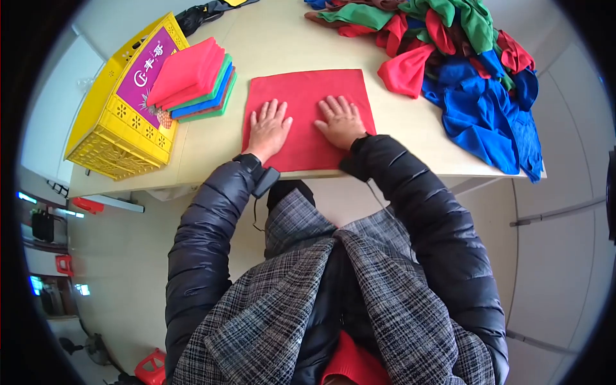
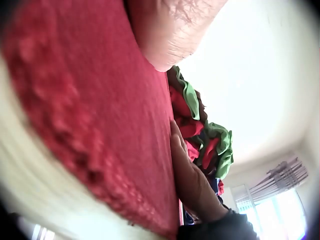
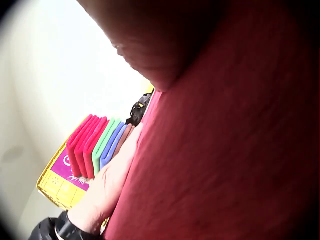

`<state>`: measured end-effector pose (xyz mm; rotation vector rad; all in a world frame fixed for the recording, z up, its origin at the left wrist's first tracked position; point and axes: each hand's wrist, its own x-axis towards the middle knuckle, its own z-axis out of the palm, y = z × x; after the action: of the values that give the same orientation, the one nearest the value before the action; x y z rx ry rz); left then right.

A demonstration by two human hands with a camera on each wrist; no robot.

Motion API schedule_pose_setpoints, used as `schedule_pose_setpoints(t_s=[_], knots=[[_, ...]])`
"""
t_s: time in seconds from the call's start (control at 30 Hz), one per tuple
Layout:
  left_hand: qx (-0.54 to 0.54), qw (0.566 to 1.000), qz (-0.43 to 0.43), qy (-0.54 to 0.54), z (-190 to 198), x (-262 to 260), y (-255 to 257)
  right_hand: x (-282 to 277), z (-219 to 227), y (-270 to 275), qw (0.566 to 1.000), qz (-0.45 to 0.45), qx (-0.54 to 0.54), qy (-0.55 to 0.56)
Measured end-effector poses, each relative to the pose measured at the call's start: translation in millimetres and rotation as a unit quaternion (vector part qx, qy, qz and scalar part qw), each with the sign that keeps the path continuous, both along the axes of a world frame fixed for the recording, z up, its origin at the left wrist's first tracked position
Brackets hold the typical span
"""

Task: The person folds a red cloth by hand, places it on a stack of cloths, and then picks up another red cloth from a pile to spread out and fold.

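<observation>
A red cloth lies spread flat on the table, its near edge close to the table's front edge. On its left part rests my left hand, palm down with the fingers straight and slightly spread. My right hand presses flat on the right part, fingers pointing away and to the left. In the left wrist view the cloth's fuzzy hem shows close up, with the right hand beyond it. The right wrist view shows the left hand lying across the cloth.
To the left, a stack of folded cloths in red, green, blue and brown stands against a yellow plastic crate. A loose heap of crumpled cloths covers the table's right side, a blue one hanging over the front edge. A black item lies behind the crate.
</observation>
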<state>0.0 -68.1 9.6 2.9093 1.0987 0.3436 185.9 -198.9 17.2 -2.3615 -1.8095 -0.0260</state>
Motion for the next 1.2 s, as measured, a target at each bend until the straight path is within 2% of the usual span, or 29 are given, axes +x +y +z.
schedule_pose_setpoints(t_s=[0.27, 0.33, 0.4, 0.47, 0.53, 0.57, 0.63, 0.77, 0.93, 1.03, 1.1, 1.2], knots=[[0.011, 0.999, 0.019, -0.035, -7.0, -44.2, 12.0, 61.1, -0.5, -46.6, 0.995, -0.099, -0.005, 0.011], [0.011, 0.999, 0.033, -0.028, -2.9, -50.6, 7.3, 62.3, 3.5, -50.7, 0.994, -0.112, -0.005, 0.015], [0.008, 0.998, 0.058, -0.009, 3.0, -56.2, 0.6, 55.6, 8.6, -58.2, 0.993, -0.115, -0.013, -0.034], [0.027, 0.999, 0.041, -0.018, 4.7, -48.8, -10.6, 44.0, 11.2, -63.7, 0.991, -0.12, -0.017, -0.058], [0.056, 0.998, 0.01, -0.027, 1.0, -41.7, -31.7, 1.1, 14.8, -62.5, 0.997, -0.055, 0.047, -0.016], [0.055, 0.998, 0.009, -0.025, 1.2, -39.6, -43.9, -18.9, 10.8, -64.5, 0.997, -0.056, 0.046, -0.015], [0.02, 1.0, -0.02, -0.009, 4.0, -36.0, -67.9, -48.2, 6.3, -69.4, 0.998, 0.023, 0.062, 0.011], [-0.006, 1.0, -0.017, 0.002, 7.8, -54.0, -69.3, -43.4, 1.8, -86.5, 0.998, 0.024, 0.051, -0.006], [-0.019, 1.0, -0.009, -0.014, 6.8, -89.6, -56.8, 8.1, 13.4, -118.8, 1.0, -0.011, 0.019, -0.006], [-0.005, 1.0, -0.002, 0.031, 28.5, -81.3, -52.5, 35.3, 25.9, -121.2, 0.992, -0.076, -0.072, -0.076], [0.002, 0.999, 0.005, 0.053, 37.5, -68.7, -47.7, 39.7, 28.7, -105.5, 0.995, -0.058, -0.061, -0.061], [-0.003, 0.99, -0.136, 0.031, 55.7, -2.8, -32.4, 33.0, 28.3, -73.3, 0.999, -0.019, -0.029, -0.037]])
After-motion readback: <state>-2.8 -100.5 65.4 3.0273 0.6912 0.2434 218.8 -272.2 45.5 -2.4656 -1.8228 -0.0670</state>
